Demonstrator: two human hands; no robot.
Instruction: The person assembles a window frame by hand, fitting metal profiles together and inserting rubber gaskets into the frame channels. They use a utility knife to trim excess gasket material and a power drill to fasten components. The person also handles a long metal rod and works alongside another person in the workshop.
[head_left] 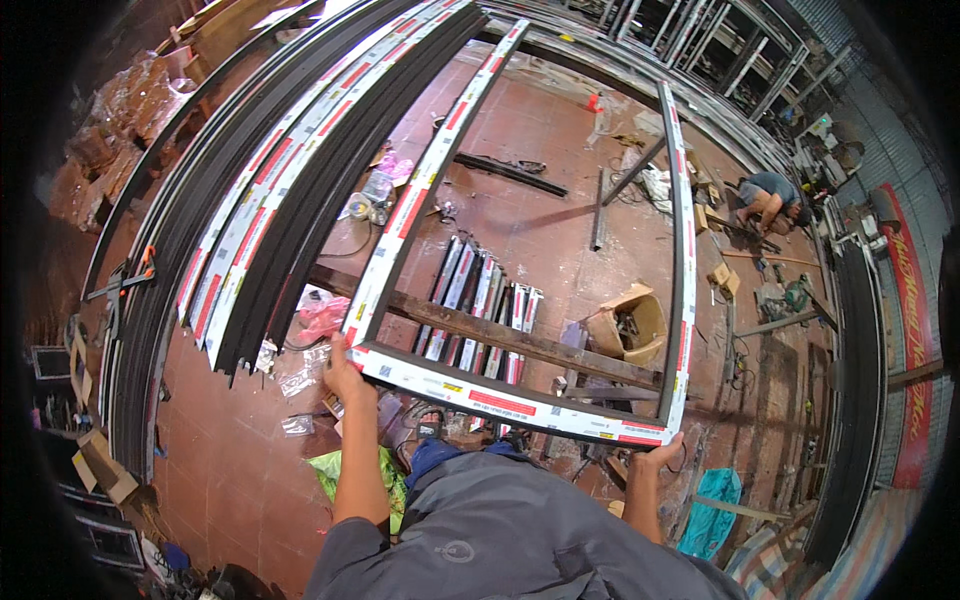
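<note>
A large rectangular frame (500,402) of dark profiles, like a door or window frame, spreads out before me. White and red protective film covers its faces. My left hand (349,374) is closed round its near left corner. At the near right corner, my right hand (657,456) grips the frame from below, its fingers partly hidden. The frame's far end reaches toward the back of the workshop. Through its opening show a brown wooden beam (450,314), several short film-covered profiles (470,290) and an open cardboard box (640,318) on the tiled floor.
Long dark profiles (330,180) lie stacked on my left, with a clamp (125,283) beside them. A person (770,200) crouches at the right. Metal frames (730,50) stand at the back. A green bag (390,490) and a turquoise bag (712,510) lie near me.
</note>
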